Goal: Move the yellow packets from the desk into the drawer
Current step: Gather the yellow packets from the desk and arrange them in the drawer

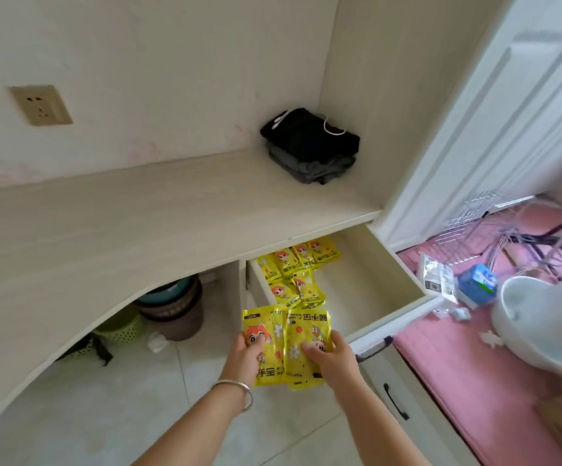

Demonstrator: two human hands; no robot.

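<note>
Both the left hand [246, 353] and the right hand [328, 356] grip a fanned bunch of yellow packets [286, 344] just before the open drawer [373, 284] (others already lie inside), so next comes lowering them in and letting go.

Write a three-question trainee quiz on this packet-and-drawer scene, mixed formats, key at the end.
1. True or false: the drawer is closed.
2. Multiple choice: the yellow packets now being moved are held by A) the left hand only, B) the right hand only, C) both hands.
3. Fill in: the only thing lying on the desk is a folded pile of dark ______.

Key: 1 false, it is pulled open with packets already inside. 2 C. 3 clothes.
</note>
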